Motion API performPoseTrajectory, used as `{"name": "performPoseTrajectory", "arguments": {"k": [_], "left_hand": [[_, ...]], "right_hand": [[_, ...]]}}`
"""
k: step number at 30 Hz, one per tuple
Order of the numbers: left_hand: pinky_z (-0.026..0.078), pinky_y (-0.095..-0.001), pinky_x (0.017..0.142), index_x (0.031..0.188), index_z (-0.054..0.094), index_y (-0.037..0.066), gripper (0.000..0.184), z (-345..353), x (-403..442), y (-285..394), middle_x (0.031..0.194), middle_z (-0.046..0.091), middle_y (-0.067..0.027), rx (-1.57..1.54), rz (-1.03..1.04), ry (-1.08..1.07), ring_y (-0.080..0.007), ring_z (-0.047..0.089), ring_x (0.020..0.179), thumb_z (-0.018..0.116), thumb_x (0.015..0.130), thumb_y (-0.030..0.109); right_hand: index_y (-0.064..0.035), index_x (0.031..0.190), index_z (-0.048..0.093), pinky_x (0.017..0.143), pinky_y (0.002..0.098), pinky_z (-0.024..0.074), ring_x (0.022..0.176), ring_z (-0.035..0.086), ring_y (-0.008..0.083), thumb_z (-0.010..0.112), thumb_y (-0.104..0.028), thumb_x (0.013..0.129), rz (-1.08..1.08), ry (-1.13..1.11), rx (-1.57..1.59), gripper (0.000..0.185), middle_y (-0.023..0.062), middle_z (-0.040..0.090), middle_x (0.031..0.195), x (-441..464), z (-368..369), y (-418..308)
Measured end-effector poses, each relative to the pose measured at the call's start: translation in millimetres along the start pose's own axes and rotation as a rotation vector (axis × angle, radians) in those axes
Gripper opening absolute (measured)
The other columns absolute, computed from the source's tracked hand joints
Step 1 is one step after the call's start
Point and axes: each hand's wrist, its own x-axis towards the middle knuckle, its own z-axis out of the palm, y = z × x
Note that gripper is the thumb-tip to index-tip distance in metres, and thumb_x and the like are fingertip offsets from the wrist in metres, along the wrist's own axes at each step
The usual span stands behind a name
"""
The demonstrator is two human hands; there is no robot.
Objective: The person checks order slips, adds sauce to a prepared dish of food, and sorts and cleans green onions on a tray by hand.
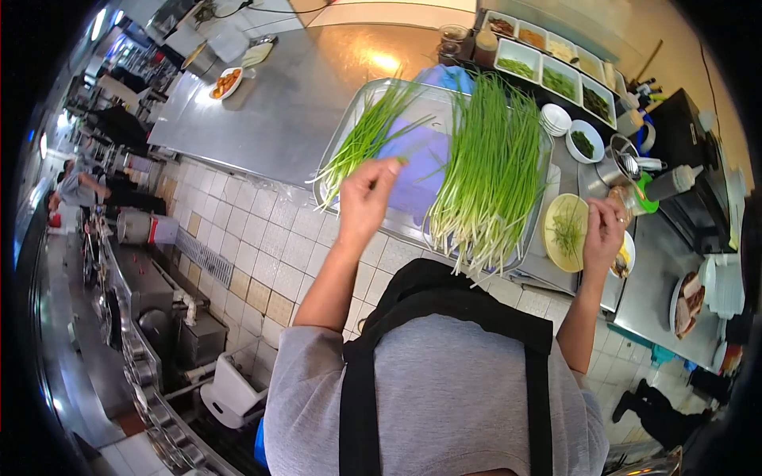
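Observation:
My left hand (367, 200) is closed in a pinch above the metal tray (327, 172), with a bit of green scallion leaf (402, 160) at its fingertips. A small pile of scallions (369, 131) lies at the tray's left. A much larger scallion bunch (494, 163) fills its right side, white ends toward me. Between the piles shows a bluish-purple surface (421, 163). My right hand (603, 232) has curled fingers beside the rim of a yellow bowl (553, 252). Thin green scraps (567, 228) lie in that bowl. Anything inside the right hand's fingers is hidden.
White containers of cut ingredients (559, 82) stand at the back right. Nearby are a bowl of chopped greens (583, 143), a green-lidded jar (644, 198) and a plate of meat (689, 305). An orange-food dish (226, 83) sits far left. Another person (79, 186) stands beyond.

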Motion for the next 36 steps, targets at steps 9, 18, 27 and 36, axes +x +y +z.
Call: {"name": "performPoseTrajectory", "arguments": {"k": [9,18,27,36], "left_hand": [[0.040,-0.0421,0.089,0.105,0.060,-0.002,0.039,-44,64,-103,0.116,0.050,-0.0219,0.812,0.040,-0.033,-0.0369,0.048,0.106,0.062,0.080,0.028],[0.045,-0.0358,0.081,0.106,0.061,0.001,0.034,-201,191,-254,0.091,0.063,-0.0132,0.301,-0.372,0.032,-0.0303,0.058,0.089,0.061,0.079,0.023],[0.045,-0.0279,0.040,0.098,0.053,0.002,0.017,-338,323,-418,0.064,0.053,-0.0073,-0.480,-0.659,0.609,-0.0167,0.052,0.048,0.052,0.083,0.009],[0.054,-0.0353,0.072,0.120,0.041,0.001,0.060,-387,429,-490,0.107,0.050,-0.0174,-0.514,-0.685,0.480,-0.0260,0.057,0.089,0.050,0.086,0.049]], "right_hand": [[-0.0012,0.088,0.063,0.073,0.0398,0.0450,0.083,0.056,0.0350,0.055,-0.012,0.083,-0.043,-0.332,-0.526,0.015,0.0175,0.058,0.092,-21,2,47],[-0.0022,0.097,0.055,0.067,0.0371,0.0447,0.079,0.059,0.0281,0.055,-0.011,0.084,0.032,-0.051,-0.540,0.015,0.0150,0.061,0.089,-24,40,-1],[-0.0046,0.110,0.055,0.066,0.0386,0.0460,0.081,0.061,0.0316,0.040,-0.015,0.091,0.475,-0.080,-0.778,0.027,0.0172,0.063,0.089,-20,90,-85],[-0.0127,0.117,0.048,0.077,0.0445,0.0448,0.094,0.054,0.0394,0.046,0.000,0.079,0.556,-0.093,-1.004,0.040,0.0182,0.048,0.119,-1,89,-149]]}}
